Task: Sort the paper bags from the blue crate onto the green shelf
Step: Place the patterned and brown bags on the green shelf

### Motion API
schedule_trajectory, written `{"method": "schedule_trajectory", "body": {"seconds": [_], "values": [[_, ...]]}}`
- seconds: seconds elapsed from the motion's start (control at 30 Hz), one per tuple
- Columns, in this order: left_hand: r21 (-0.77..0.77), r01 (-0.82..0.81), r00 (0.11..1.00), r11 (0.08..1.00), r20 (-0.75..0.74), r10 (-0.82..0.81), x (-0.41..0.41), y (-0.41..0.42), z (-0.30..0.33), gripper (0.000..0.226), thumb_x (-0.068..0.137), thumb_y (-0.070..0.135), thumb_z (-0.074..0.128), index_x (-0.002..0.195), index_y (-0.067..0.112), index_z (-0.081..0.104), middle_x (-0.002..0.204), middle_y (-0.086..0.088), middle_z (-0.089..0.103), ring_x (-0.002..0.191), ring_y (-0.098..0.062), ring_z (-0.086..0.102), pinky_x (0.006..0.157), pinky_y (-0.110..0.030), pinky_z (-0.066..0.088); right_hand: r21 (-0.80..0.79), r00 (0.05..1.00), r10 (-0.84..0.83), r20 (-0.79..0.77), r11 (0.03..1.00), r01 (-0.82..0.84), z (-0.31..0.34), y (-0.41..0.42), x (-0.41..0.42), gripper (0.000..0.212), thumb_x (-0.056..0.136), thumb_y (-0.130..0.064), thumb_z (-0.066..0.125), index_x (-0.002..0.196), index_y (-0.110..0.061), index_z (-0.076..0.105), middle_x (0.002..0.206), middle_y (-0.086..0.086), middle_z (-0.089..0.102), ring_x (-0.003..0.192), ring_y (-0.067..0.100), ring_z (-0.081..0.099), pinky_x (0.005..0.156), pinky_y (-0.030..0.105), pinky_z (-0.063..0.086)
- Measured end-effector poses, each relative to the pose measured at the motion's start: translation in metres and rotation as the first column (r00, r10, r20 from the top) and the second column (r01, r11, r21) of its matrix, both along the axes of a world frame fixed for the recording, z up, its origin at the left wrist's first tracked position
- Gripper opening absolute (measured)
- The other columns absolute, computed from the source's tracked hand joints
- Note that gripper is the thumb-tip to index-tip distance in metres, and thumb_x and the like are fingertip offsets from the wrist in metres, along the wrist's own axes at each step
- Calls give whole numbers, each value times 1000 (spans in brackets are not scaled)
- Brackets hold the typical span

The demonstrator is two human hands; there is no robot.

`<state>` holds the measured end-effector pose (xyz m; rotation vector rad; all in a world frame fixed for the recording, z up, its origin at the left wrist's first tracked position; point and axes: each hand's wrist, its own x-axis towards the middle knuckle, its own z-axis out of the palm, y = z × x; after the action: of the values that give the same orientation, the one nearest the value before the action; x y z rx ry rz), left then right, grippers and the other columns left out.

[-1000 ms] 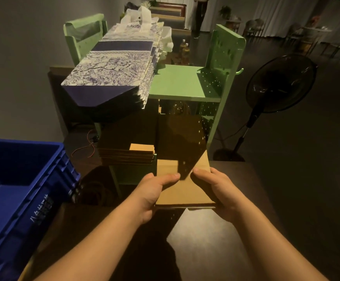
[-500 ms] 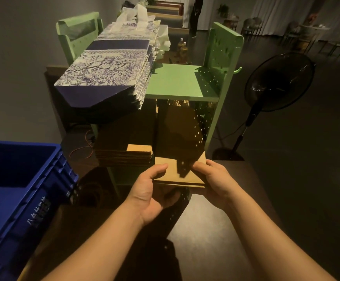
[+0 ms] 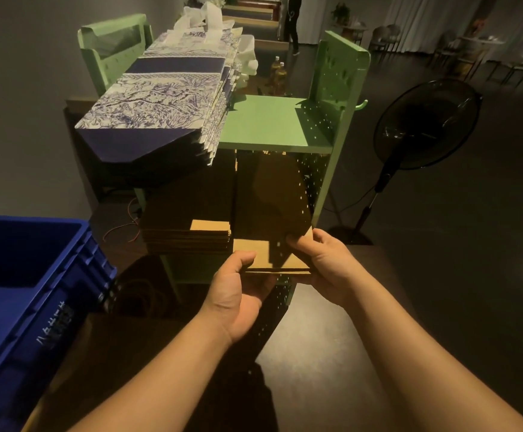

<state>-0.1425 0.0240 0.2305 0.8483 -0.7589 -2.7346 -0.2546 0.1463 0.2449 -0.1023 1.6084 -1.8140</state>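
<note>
Presently, a flat brown paper bag [image 3: 277,255] is held at the front edge of the green shelf [image 3: 272,123], lower tier, right of the brown stack [image 3: 188,236]. It is pinched by the left hand [image 3: 238,291] and the right hand [image 3: 325,263]. Placement is judged under way; a level push inward is required next.

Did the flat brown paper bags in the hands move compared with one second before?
Yes. The flat brown paper bags slid forward into the green shelf, beside the brown stack; less paper sticks out.
</note>
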Motion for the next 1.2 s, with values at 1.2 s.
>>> {"method": "schedule_trajectory", "body": {"seconds": [1.2], "values": [[-205,-3,998,979,68,17,-16,-3,-17,76,71,27,84,138,7,55,120,-15,74,117,-29,70,110,-43,49,56,954,-116,-275,989,137,-30,1,5,58,93,-44,67,135,-14,41,101,0,76,88,18,77,71,28,61]]}}
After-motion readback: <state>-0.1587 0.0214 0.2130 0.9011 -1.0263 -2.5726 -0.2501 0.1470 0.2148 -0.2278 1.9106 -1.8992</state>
